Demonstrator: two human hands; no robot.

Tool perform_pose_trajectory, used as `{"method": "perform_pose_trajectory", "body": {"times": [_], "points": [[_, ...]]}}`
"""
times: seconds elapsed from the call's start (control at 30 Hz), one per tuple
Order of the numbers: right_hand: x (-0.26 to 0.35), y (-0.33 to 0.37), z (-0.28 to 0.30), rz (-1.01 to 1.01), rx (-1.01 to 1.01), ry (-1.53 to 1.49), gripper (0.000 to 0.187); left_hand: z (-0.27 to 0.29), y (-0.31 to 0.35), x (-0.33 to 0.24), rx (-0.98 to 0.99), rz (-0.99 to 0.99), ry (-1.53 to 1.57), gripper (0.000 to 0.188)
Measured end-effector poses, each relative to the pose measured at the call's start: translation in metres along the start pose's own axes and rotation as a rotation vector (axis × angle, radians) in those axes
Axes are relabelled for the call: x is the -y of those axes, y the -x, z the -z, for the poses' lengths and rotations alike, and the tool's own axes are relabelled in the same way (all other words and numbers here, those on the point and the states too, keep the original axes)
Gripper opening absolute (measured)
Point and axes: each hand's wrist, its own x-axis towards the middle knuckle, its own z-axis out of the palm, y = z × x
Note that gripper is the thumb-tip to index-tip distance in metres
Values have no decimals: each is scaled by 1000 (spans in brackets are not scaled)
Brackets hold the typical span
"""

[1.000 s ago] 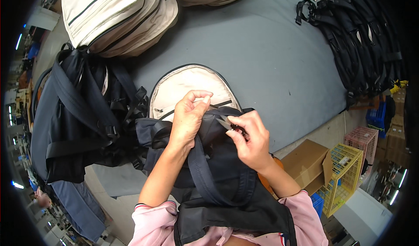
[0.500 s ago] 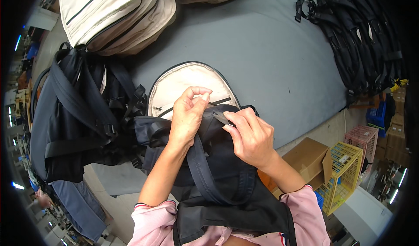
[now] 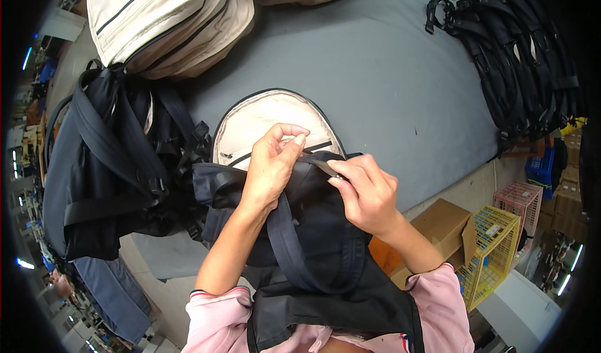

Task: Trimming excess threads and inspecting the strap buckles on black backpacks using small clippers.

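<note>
A dark navy backpack [image 3: 319,209] lies against me at the table's near edge, its beige-lined flap [image 3: 272,112] folded open away from me. Over its top edge, my left hand [image 3: 270,165] is closed in a pinch, thumb against fingers; whatever is between the fingertips is too small to make out. My right hand [image 3: 370,193] grips small thread snips [image 3: 325,167], with the grey blades pointing left toward the pinched fingers. The tips of the blades lie close to the bag's edge. A shoulder strap [image 3: 291,246] loops down the bag below my left wrist.
Grey cloth covers the table [image 3: 388,84]. Dark backpacks [image 3: 119,165] are heaped at the left, with beige bags [image 3: 169,27] behind. More black backpacks [image 3: 513,59] line the far right. A cardboard box [image 3: 438,228] and a yellow crate [image 3: 494,246] stand beyond the right edge.
My right hand has shifted slightly right and down with the snips, and more of the blades shows. My left hand stays pinched, moved only a touch to the right.
</note>
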Motion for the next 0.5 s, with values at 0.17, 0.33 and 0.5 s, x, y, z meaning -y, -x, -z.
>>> {"method": "perform_pose_trajectory", "body": {"times": [0.17,0.33,0.5], "points": [[2,-1,8,-197,-77,-235,24,-22,6,-22,-19,-454,-260,11],[-39,-7,23,-565,-436,-511,21,-21,-23,-64,-117,-1198,-883,34],[-130,59,36,-810,-205,-302,19,43,-5,-25,-491,-928,-1154,47]]}}
